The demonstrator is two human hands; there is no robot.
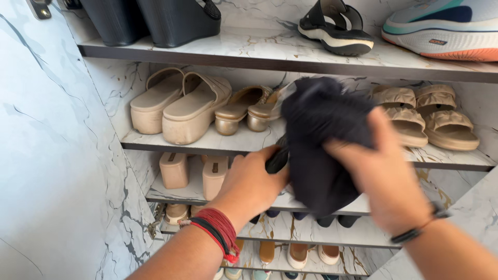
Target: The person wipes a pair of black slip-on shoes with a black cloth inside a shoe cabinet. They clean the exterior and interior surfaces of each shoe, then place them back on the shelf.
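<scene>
Two hands up in front of the marble-patterned shoe shelves. My left hand is closed around a black object, mostly hidden, kind unclear. My right hand, blurred, presses flat-fingered against a dark cloth draped over that object. Behind the cloth on the second shelf: beige wedge sandals, gold heels, tan ruched slides.
</scene>
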